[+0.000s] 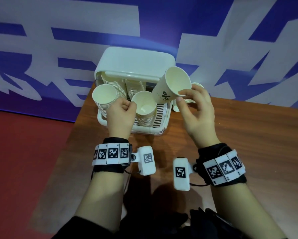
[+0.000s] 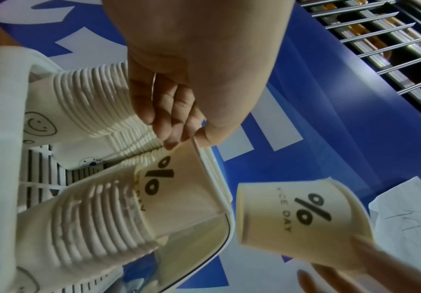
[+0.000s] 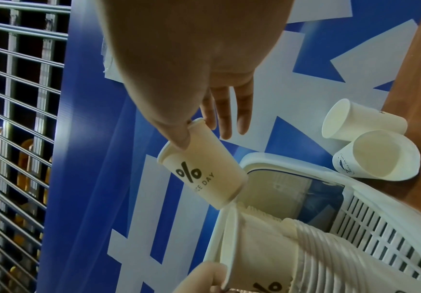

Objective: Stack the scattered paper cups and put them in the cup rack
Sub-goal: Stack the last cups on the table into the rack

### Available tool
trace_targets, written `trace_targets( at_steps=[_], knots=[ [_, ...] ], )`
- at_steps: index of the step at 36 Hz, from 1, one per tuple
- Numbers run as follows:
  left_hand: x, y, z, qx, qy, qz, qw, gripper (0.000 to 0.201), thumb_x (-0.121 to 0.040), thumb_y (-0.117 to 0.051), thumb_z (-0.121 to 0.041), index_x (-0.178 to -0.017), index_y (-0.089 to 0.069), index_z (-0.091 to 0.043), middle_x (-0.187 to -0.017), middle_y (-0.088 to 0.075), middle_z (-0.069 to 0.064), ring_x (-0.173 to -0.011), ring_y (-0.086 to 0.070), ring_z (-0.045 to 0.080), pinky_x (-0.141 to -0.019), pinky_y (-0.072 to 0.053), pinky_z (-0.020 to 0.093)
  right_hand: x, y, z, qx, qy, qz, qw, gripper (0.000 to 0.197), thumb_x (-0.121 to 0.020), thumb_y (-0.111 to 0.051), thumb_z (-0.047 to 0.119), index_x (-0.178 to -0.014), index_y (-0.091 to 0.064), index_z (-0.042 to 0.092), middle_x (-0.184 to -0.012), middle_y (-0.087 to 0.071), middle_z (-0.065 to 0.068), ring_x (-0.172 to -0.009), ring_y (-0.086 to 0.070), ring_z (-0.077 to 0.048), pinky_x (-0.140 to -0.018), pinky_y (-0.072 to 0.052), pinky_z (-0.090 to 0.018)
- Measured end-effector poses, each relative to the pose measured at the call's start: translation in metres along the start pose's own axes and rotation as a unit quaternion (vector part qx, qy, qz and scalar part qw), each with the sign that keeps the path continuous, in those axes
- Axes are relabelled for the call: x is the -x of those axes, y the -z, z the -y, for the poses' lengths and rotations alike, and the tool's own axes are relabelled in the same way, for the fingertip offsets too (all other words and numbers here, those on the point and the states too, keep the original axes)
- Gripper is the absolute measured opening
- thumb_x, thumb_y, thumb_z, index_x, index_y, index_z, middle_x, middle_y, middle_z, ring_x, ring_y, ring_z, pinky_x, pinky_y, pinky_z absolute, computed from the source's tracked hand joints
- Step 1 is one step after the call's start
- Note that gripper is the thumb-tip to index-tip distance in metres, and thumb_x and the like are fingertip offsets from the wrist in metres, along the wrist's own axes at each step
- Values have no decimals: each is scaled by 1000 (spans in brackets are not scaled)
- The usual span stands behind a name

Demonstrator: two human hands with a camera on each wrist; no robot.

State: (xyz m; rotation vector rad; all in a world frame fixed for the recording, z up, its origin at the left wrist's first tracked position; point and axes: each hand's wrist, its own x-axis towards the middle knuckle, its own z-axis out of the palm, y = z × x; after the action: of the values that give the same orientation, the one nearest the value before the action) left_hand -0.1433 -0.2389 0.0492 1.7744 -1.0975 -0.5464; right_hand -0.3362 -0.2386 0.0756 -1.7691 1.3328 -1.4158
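Note:
The white cup rack (image 1: 144, 132) stands at the table's back left with its lid up, holding stacks of paper cups. My left hand (image 1: 131, 104) pinches the rim of the top cup on the middle stack (image 1: 145, 107); the left wrist view shows fingers (image 2: 169, 128) on that rim, above the printed cup (image 2: 179, 190). A second stack (image 1: 104, 97) leans at the rack's left. My right hand (image 1: 180, 96) pinches the rim of a single "%" cup (image 1: 172, 85), tilted in the air just above and right of the middle stack (image 3: 266, 247); this lone cup (image 3: 201, 168) touches no other cup.
Two loose cups (image 3: 362, 121) (image 3: 379, 158) lie on their sides on the brown wooden table (image 1: 248, 135) right of the rack, partly hidden behind my right hand in the head view. A blue and white banner wall (image 1: 58, 49) rises directly behind. The table's left edge runs beside the rack.

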Motion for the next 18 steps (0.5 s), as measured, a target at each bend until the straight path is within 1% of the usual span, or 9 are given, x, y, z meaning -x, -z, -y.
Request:
trace_targets(
  at_steps=[1, 3, 6, 9, 11, 13, 14, 15, 18],
  knots=[
    [0, -2, 2, -7, 2, 2, 1000, 13, -85, -61, -17, -75, -57, -11, -58, -50, -6, -56, -46, 7, -59, -37, 21, 0, -1, 0, -2, 4, 7, 1000, 13, -90, -62, 18, -100, -65, 11, -118, -52, -3, -99, -57, -21, -82, -51, -40],
    [0, -5, 5, -18, 7, 6, 1000, 13, -85, -61, -17, -74, -56, -12, -58, -50, -7, -56, -47, 7, -58, -37, 21, 0, -2, 1, -7, 7, 21, 1000, 14, -90, -62, 18, -101, -65, 9, -117, -53, -5, -96, -58, -21, -81, -51, -42],
    [0, -9, 10, -20, 14, 20, 1000, 16, -85, -62, -18, -71, -55, -12, -58, -52, -4, -60, -52, 17, -61, -38, 26, 0, -5, 1, -7, 10, 35, 999, 15, -90, -62, 20, -101, -65, 10, -116, -54, -6, -95, -58, -19, -79, -51, -39],
    [-4, -14, 18, -12, 35, 40, 999, 24, -86, -62, -20, -64, -51, -20, -61, -59, 5, -65, -58, 26, -67, -45, 33, -1, -9, 0, 6, 11, 59, 998, 15, -90, -62, 22, -101, -66, 13, -115, -55, -5, -96, -58, -17, -85, -49, -37],
    [-7, -17, 21, -3, 52, 52, 997, 25, -87, -62, -22, -65, -50, -21, -69, -65, 13, -71, -62, 30, -74, -51, 40, -2, -12, -1, 20, 12, 80, 997, 15, -89, -63, 22, -101, -66, 13, -115, -55, -4, -103, -56, -16, -91, -45, -29],
    [-10, -20, 25, -2, 73, 63, 995, 25, -88, -63, -26, -66, -51, -21, -73, -66, 14, -75, -64, 32, -78, -53, 43, -3, -15, -2, 38, 16, 102, 994, 15, -89, -62, 22, -101, -66, 14, -116, -54, -4, -107, -52, -11, -91, -40, -17],
    [-12, -22, 27, 0, 86, 69, 994, 25, -88, -63, -28, -67, -51, -21, -75, -66, 13, -77, -64, 32, -80, -53, 44, -4, -16, -3, 50, 18, 111, 992, 16, -90, -62, 23, -102, -66, 13, -117, -54, -3, -108, -51, -10, -89, -38, -13],
    [-14, -23, 29, 4, 100, 77, 992, 24, -88, -63, -30, -69, -51, -21, -78, -67, 13, -78, -65, 32, -82, -53, 45, -5, -18, -4, 61, 21, 119, 991, 17, -90, -61, 24, -102, -65, 13, -117, -54, -3, -109, -50, -9, -89, -38, -13],
    [-19, -25, 33, 27, 136, 97, 986, 24, -87, -65, -36, -74, -54, -20, -82, -69, 12, -82, -67, 30, -84, -54, 46, -8, -23, -7, 91, 24, 145, 985, 23, -91, -57, 28, -104, -65, 11, -119, -53, -4, -111, -49, -12, -90, -42, -25]
  ],
)
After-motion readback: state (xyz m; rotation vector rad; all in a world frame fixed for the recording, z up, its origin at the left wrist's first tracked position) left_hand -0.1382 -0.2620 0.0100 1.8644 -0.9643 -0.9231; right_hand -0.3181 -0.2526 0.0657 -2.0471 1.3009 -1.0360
